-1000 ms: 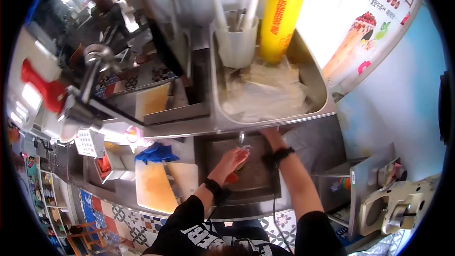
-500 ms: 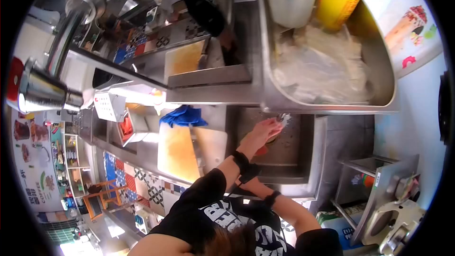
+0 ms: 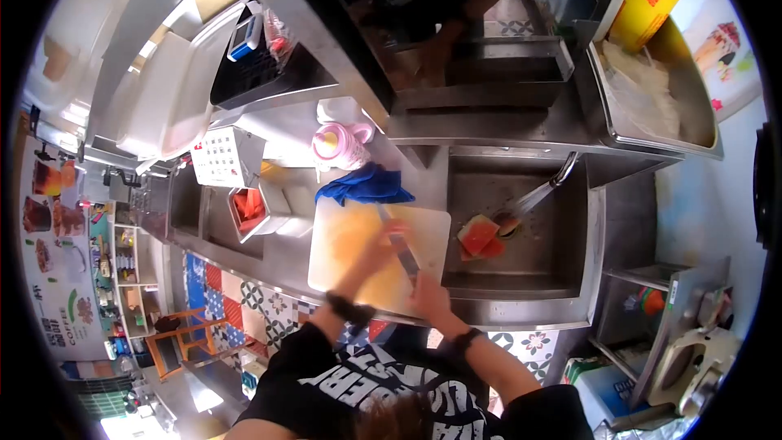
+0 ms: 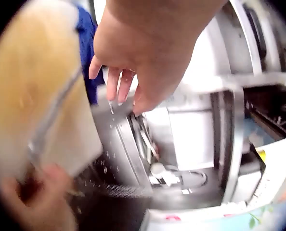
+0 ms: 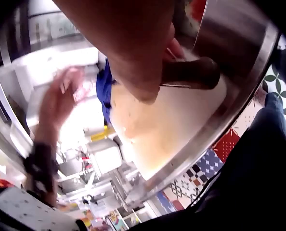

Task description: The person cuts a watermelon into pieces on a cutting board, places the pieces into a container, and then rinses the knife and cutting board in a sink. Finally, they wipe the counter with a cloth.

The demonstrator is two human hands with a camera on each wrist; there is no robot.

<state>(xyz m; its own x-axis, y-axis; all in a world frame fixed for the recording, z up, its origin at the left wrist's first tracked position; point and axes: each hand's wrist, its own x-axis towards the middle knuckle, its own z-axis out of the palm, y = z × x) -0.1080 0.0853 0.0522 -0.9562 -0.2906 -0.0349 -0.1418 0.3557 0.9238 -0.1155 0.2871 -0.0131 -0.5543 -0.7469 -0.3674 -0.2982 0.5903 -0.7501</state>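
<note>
My right hand [image 3: 432, 300] grips a knife [image 3: 399, 248] by its brown handle [image 5: 193, 73], above the near right part of the cutting board [image 3: 342, 236]. The blade points away toward the blue cloth [image 3: 371, 185]. Over the middle of the board my left hand [image 3: 381, 251] is blurred and overlaps the blade in the head view. In the left wrist view that left hand [image 4: 143, 62] has loose, spread fingers with nothing in them, and water drops fall from it. Red watermelon pieces [image 3: 479, 236] lie in the sink [image 3: 546, 265] to the right.
A tap [image 3: 564, 169] reaches over the sink. Left of the board are a white bin [image 3: 275, 210] with red pieces inside and a pink jug [image 3: 338, 147]. A steel shelf [image 3: 489, 126] overhangs the back, carrying a tray [image 3: 692, 132] with a yellow wrap roll [image 3: 656, 0].
My left hand has come out of the sink, leftward over the board. My right hand has left the tap area and taken up the knife that lay on the board. The view has swung left.
</note>
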